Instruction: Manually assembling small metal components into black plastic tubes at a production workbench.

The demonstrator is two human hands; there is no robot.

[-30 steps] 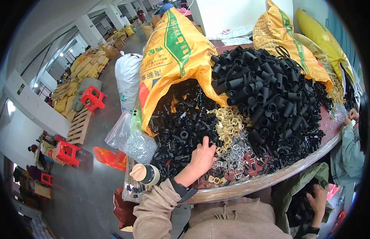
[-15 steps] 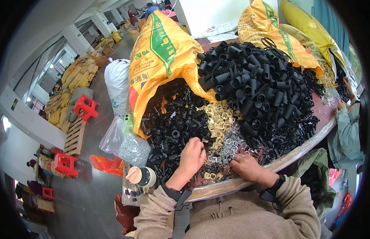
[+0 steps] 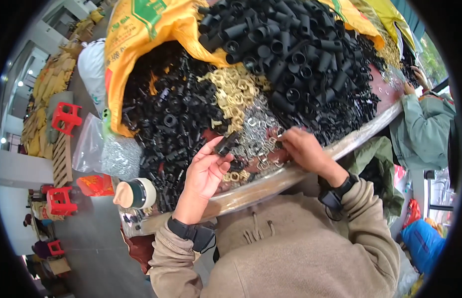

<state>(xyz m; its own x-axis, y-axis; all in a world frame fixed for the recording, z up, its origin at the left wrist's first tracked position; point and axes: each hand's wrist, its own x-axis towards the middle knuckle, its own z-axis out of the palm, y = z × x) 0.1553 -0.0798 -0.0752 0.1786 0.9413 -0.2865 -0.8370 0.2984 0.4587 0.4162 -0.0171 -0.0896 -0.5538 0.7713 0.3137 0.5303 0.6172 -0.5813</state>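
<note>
My left hand (image 3: 203,171), palm turned up, pinches a small black plastic part (image 3: 226,144) between thumb and fingers above the table's near edge. To its right, my right hand (image 3: 306,150) is closed at the fingertips over a heap of small silver metal hooks (image 3: 259,130); what it pinches is too small to make out. Beyond the hands runs a strip of cream-coloured plastic buckles (image 3: 235,94). Many small black parts (image 3: 173,107) are heaped to the left. A large pile of black tubes (image 3: 295,59) stands at the far right.
A yellow woven sack (image 3: 164,25) lies open over the black parts. At the table's left corner stand a lidded cup (image 3: 143,193) and a clear bag of small silver pieces (image 3: 121,159). Plastic film wraps the table edge (image 3: 255,194). A co-worker's green sleeve (image 3: 422,129) is at the right.
My left hand has lifted out of the black parts and turned palm up, with the black part in its fingers. My right hand has risen slightly from the silver hooks. The view has shifted.
</note>
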